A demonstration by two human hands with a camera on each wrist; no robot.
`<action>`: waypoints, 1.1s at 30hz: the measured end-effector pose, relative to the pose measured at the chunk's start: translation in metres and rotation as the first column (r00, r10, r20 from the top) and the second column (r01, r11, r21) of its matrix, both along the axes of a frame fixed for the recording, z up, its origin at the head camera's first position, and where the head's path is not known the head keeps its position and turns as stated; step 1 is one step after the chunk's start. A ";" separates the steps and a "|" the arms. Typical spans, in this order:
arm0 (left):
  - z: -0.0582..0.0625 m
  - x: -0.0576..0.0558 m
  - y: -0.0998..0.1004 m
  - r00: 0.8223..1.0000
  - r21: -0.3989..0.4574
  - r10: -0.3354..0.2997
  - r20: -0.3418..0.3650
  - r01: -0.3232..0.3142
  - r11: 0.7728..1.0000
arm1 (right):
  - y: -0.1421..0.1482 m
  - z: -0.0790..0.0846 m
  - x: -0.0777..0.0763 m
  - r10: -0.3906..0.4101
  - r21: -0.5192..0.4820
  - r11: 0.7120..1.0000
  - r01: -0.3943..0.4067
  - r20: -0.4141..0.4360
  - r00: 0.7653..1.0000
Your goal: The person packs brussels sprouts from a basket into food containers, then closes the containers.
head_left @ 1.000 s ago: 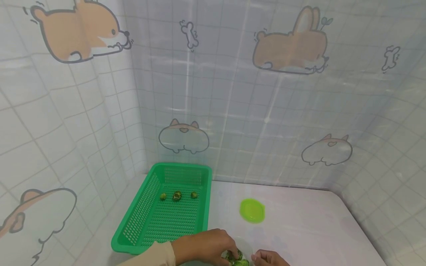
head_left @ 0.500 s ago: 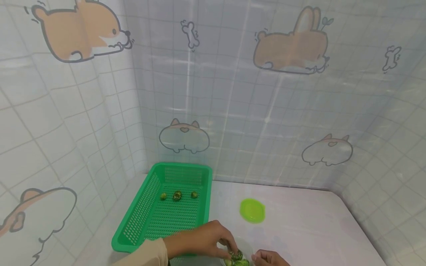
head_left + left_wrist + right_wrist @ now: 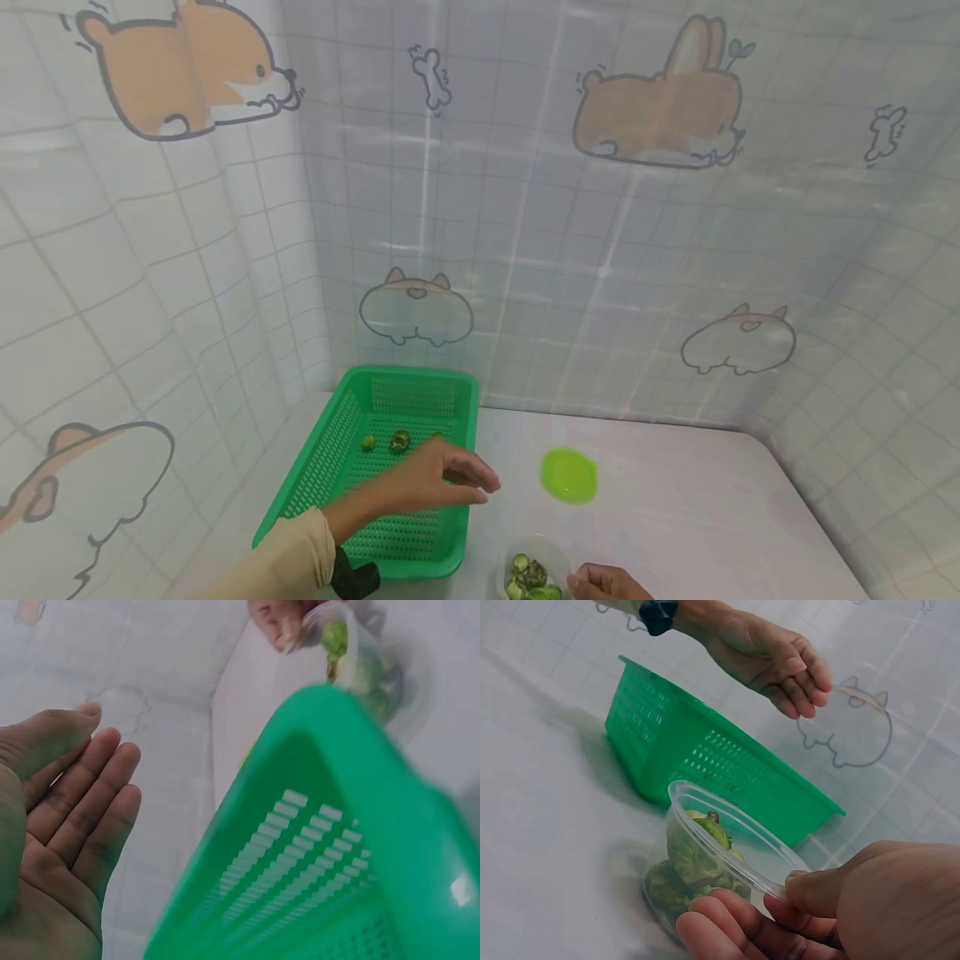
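My left hand is over the right side of the green basket. Its fingers are loosely bent, with nothing between them and the thumb, as the left wrist view also shows. Near the front edge, my right hand pinches the rim of a clear plastic tub between thumb and curled fingers. Several Brussels sprouts lie inside the tub. In the basket's far half are a small pale sprout and a larger dark-leaved sprout; a third sprout is mostly hidden behind my left hand.
A yellow-green shallow lid or dish lies on the white table, right of the basket. Patterned curtain-like sheeting encloses the back and both sides. A black band circles my left wrist.
My left hand was at the sprouts in the tub; it has lifted away from them, moving up and left over the basket with nothing in it. My right hand stays on the tub.
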State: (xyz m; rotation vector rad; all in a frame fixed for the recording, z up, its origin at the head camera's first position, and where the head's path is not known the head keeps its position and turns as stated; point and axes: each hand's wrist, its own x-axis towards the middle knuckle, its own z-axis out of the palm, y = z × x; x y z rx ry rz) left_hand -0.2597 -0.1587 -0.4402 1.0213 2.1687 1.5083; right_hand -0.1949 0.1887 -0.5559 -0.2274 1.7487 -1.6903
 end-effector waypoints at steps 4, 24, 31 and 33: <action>0.001 -0.005 -0.017 0.998 -0.024 0.058 -0.004 -0.058 0.998 | 0.000 0.000 0.000 0.001 -0.002 1.000 -0.001 -0.005 1.000; -0.031 -0.044 -0.101 0.921 -0.029 0.354 -0.165 -0.363 0.931 | 0.003 0.000 -0.001 0.014 -0.023 1.000 -0.014 -0.016 1.000; -0.039 -0.052 -0.117 0.855 -0.130 0.466 -0.228 -0.501 0.855 | 0.002 -0.001 -0.001 0.004 -0.018 1.000 -0.004 0.002 1.000; -0.041 -0.054 -0.121 0.831 -0.161 0.489 -0.266 -0.538 0.827 | 0.001 -0.001 -0.001 0.005 -0.014 1.000 -0.005 0.004 1.000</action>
